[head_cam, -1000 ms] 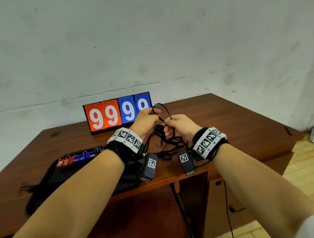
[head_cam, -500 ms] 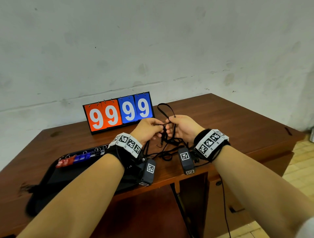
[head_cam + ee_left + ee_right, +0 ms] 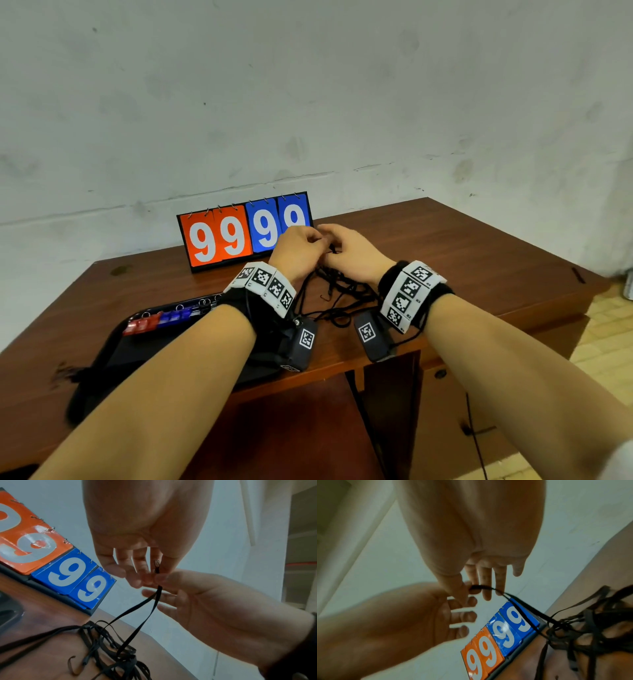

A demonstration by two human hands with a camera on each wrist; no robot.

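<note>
A thin black cord point(image 3: 137, 612) rises from a tangled heap point(image 3: 342, 291) on the brown table point(image 3: 479, 260). My left hand point(image 3: 317, 240) and right hand point(image 3: 330, 245) meet above the heap, in front of the scoreboard. In the left wrist view the left hand point(image 3: 150, 572) pinches the cord's small looped end between thumb and fingers. The right wrist view has the right hand point(image 3: 471, 588) pinching the same cord point(image 3: 513, 599) between thumb and forefinger. Its other fingers are stretched out.
A flip scoreboard point(image 3: 236, 233) reading 9999, orange and blue, stands near the wall behind my hands. A black tray-like case point(image 3: 137, 349) holding red and blue cards point(image 3: 157, 318) lies on the table's left. The table's front edge is just under my wrists.
The tall loop of cord that stood above my fingers has gone down to a small end pinched between them. Both hands dipped, then rose a little toward the scoreboard.
</note>
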